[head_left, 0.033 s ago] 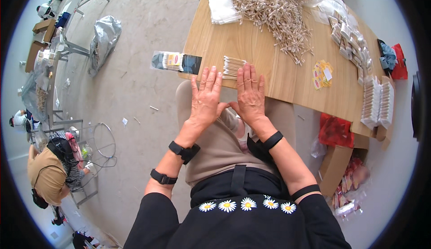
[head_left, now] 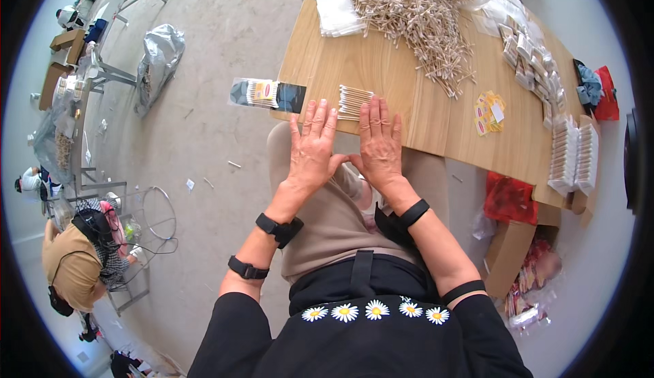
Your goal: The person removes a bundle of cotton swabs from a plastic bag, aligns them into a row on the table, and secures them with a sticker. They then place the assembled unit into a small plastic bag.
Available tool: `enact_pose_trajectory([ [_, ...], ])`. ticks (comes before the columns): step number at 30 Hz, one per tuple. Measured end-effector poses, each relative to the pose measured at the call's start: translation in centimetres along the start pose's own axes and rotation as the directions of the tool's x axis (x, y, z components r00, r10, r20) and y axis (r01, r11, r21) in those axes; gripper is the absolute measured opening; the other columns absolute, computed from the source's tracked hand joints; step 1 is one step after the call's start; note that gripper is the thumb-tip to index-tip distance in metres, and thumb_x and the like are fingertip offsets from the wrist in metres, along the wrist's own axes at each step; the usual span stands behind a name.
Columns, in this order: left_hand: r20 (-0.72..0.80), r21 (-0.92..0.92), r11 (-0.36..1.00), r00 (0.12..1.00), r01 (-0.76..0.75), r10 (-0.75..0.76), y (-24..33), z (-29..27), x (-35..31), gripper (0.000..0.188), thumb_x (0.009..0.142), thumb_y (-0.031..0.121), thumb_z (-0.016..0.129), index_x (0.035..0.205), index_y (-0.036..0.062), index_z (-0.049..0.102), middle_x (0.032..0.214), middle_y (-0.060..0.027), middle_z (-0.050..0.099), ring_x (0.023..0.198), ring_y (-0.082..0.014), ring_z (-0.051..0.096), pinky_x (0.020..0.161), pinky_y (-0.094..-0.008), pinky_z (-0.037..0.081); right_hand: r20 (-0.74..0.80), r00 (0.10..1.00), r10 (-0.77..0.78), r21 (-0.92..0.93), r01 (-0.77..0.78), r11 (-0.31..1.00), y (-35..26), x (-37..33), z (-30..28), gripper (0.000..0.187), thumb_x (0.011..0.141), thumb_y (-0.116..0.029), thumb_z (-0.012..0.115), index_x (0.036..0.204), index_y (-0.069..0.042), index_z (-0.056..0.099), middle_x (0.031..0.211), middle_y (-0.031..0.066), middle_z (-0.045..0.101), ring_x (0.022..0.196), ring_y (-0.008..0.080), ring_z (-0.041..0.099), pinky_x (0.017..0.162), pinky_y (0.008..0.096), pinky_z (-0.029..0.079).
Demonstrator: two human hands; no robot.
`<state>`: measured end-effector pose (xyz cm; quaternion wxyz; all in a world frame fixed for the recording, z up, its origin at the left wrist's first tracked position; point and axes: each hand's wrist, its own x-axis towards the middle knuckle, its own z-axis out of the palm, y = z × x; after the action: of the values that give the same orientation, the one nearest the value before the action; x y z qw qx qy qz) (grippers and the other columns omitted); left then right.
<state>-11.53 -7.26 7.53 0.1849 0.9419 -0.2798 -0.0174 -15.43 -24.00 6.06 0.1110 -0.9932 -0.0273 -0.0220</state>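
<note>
My left hand (head_left: 313, 147) and my right hand (head_left: 379, 145) are held side by side, palms down, at the near edge of the wooden table (head_left: 415, 115). Their fingers are stretched out and the thumb tips meet. Neither one holds anything. Just beyond the fingertips lies a small row of cotton swabs (head_left: 354, 102), closest to my right fingers. Left of it, a clear packet of cotton swabs (head_left: 262, 93) with a yellow card overhangs the table's left edge on a dark pad (head_left: 291, 97).
A big heap of loose cotton swabs (head_left: 429, 27) covers the far table, beside clear bags (head_left: 338, 15). Yellow cards (head_left: 488, 113) lie at right, near filled packs (head_left: 535, 68) and stacked packs (head_left: 573, 156). A cardboard box (head_left: 511, 255) stands below; another person (head_left: 75, 265) bends at far left.
</note>
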Motion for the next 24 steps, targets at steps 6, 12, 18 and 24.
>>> enact_pose_trajectory([
  [6, -0.016, -0.005, 1.0, 1.0, -0.011, 0.011, 0.1, 0.1, 0.7, 0.093, 0.071, 0.03, 0.085, 0.149, 0.0031, 0.041, 0.158, -0.0178, 0.033, 0.151, -0.0337, 0.021, 0.12, -0.0601, 0.014, -0.028, 1.0, 0.005, 0.011, -0.004, 1.0, 0.0, 0.0, 0.6, 0.122, 0.066, -0.039, 0.086, 0.157, 0.0, 0.016, 0.165, 0.0205, 0.012, 0.155, 0.0335, 0.009, 0.122, 0.0544, 0.008],
  [12, -0.027, 0.004, 1.0, 0.999, -0.02, 0.02, 0.3, -0.2, 0.8, 0.087, 0.072, 0.028, 0.085, 0.146, 0.0048, 0.046, 0.157, -0.0174, 0.035, 0.151, -0.0343, 0.023, 0.12, -0.0612, 0.014, -0.037, 0.999, 0.012, -0.043, -0.014, 0.999, 0.1, 0.0, 0.7, 0.123, 0.065, -0.05, 0.083, 0.157, -0.001, 0.017, 0.165, 0.0177, 0.014, 0.154, 0.0324, 0.01, 0.123, 0.055, 0.009],
  [18, -0.042, -0.013, 1.0, 0.999, -0.008, 0.008, 0.1, -0.4, 0.7, 0.084, 0.071, 0.027, 0.086, 0.144, 0.0076, 0.049, 0.157, -0.0172, 0.035, 0.15, -0.0353, 0.023, 0.119, -0.0632, 0.014, -0.033, 0.999, 0.019, -0.036, -0.02, 0.999, 0.1, 0.1, 0.9, 0.122, 0.065, -0.048, 0.084, 0.157, -0.002, 0.018, 0.165, 0.0172, 0.014, 0.154, 0.0317, 0.01, 0.123, 0.0538, 0.008],
  [24, -0.069, -0.067, 0.998, 0.997, 0.019, -0.024, -0.2, 0.1, 1.7, 0.083, 0.071, 0.029, 0.086, 0.143, 0.0073, 0.05, 0.155, -0.0191, 0.036, 0.15, -0.0368, 0.023, 0.119, -0.0631, 0.014, -0.03, 0.999, 0.014, 0.022, -0.014, 1.0, 0.0, 0.0, 0.7, 0.119, 0.066, -0.038, 0.085, 0.157, 0.0, 0.018, 0.165, 0.0191, 0.014, 0.155, 0.0321, 0.01, 0.123, 0.053, 0.008],
])
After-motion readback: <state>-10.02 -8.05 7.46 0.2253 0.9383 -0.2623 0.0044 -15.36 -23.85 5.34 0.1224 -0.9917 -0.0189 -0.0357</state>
